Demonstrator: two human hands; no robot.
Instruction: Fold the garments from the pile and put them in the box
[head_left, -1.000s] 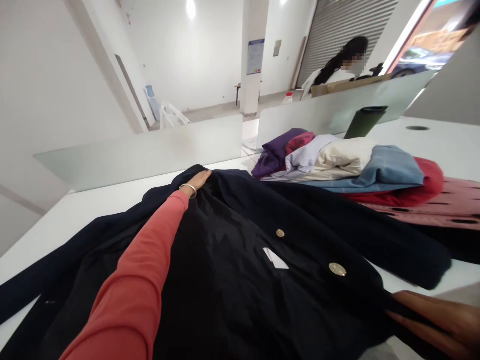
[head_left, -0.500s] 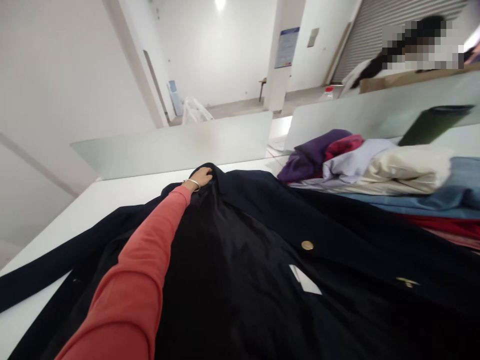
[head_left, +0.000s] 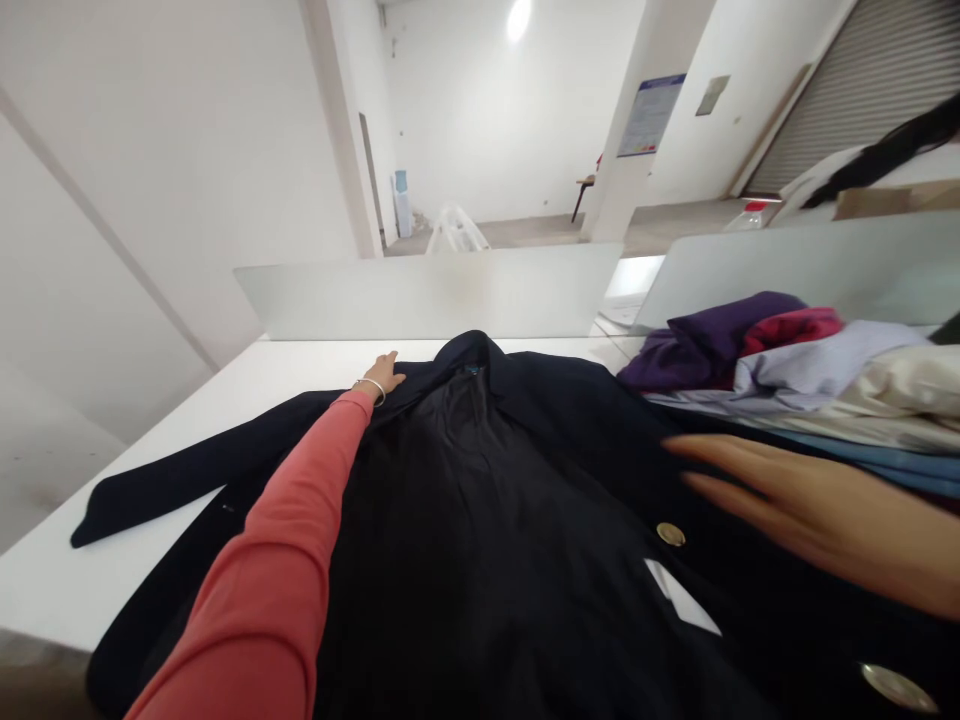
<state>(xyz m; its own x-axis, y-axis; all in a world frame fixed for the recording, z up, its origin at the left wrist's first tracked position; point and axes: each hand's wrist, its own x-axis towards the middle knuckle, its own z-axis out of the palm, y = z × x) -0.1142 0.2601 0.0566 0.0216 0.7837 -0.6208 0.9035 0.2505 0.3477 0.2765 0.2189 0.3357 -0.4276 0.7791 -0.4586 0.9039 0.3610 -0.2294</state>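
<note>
A dark navy jacket [head_left: 570, 400] lies spread open on the white table, its black lining [head_left: 450, 520] facing up. Gold buttons [head_left: 671, 534] and a white tag [head_left: 684, 598] show on the right side. My left hand [head_left: 384, 375], with a bangle at the wrist, rests on the jacket's left shoulder beside the collar, fingers apart and holding nothing. Over the right front of the jacket is my right hand [head_left: 810, 505], blurred, fingers stretched out and slightly apart, with nothing in it.
Folded clothes in purple [head_left: 712, 335], red, pale lilac, cream and blue are piled at the right. Frosted dividers [head_left: 525, 290] run along the table's back edge. Behind the right divider stand a red-capped bottle [head_left: 752, 213] and a person, partly seen.
My left hand has left the collar for the left shoulder, and its fingers have spread. My right hand has come into view at the right. The view has shifted left.
</note>
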